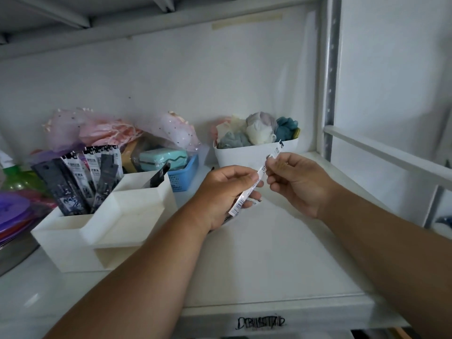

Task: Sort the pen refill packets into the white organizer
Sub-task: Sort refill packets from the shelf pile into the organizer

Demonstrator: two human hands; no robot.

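Observation:
A white organizer with several open compartments stands on the shelf at the left. Its back left compartment holds several black and white pen refill packets standing upright, and one dark packet leans in the back right compartment. My left hand grips the lower part of a long white refill packet with a barcode, held slanted above the shelf. More dark packets seem to sit under it in the same hand. My right hand pinches the packet's upper end.
A white tub of soft fabric items stands behind my hands. A blue basket with a teal case and pink net bags sit behind the organizer. Coloured plates lie far left. A metal shelf post rises on the right.

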